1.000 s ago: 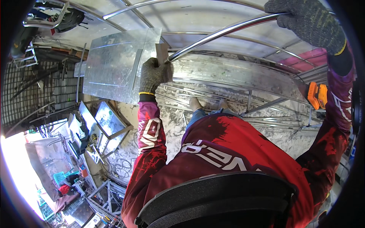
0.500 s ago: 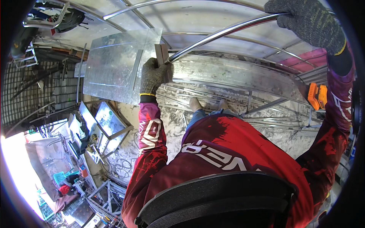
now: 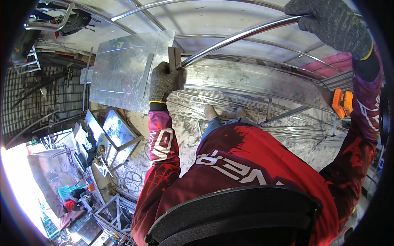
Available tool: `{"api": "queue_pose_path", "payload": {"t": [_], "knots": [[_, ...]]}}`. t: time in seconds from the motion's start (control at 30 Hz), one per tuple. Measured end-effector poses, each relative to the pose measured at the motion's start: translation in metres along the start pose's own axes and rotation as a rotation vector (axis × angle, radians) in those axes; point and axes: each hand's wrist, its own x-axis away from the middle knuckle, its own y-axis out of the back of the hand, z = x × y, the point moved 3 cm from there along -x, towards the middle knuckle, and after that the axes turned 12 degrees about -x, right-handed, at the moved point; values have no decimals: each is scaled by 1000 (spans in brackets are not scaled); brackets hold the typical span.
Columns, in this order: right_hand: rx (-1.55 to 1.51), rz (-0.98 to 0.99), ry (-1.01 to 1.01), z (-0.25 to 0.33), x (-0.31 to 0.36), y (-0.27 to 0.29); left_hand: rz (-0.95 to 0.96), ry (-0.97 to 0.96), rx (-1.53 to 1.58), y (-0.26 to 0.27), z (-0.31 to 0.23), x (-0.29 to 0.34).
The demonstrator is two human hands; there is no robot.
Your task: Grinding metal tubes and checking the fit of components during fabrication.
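My gloved right hand [image 3: 335,29], raised at the upper right, is closed round one end of a shiny round metal tube [image 3: 246,33]. The tube slants down and left, its lower end close beside a short brownish-grey metal piece [image 3: 174,56]. My gloved left hand [image 3: 163,82] is closed on that piece, which stands up past the fingers. Whether the piece and the tube's end touch, I cannot tell. Beneath runs a long, scuffed metal-topped bench [image 3: 254,78]. A large galvanized sheet [image 3: 119,71] lies left of my left hand, with a narrow metal strip [image 3: 148,74] on it.
Orange tool batteries or similar orange blocks [image 3: 342,103] sit at the bench's right end. Bright metal framing [image 3: 197,37] stretches along the far side. Long metal lengths [image 3: 287,132] lie under the bench. At left are a wire grid [image 3: 24,94] and metal boxes [image 3: 119,128].
My left hand has shifted slightly left with the metal piece, and the tube's lower end has moved a little with it. My right hand stays nearly still.
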Motion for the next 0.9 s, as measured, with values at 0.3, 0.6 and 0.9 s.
{"api": "queue_pose_path", "payload": {"t": [0.3,0.6,0.9], "knots": [[22,-17,-34,-1,7,-7,-12,51,-105,9,-2,3],[15,-26,-59,8,9,-5,-45,-88,-262,18,1,-1],[-17,34,39,-9,14,-8,-31,-18,-292,19,-3,-1]]}}
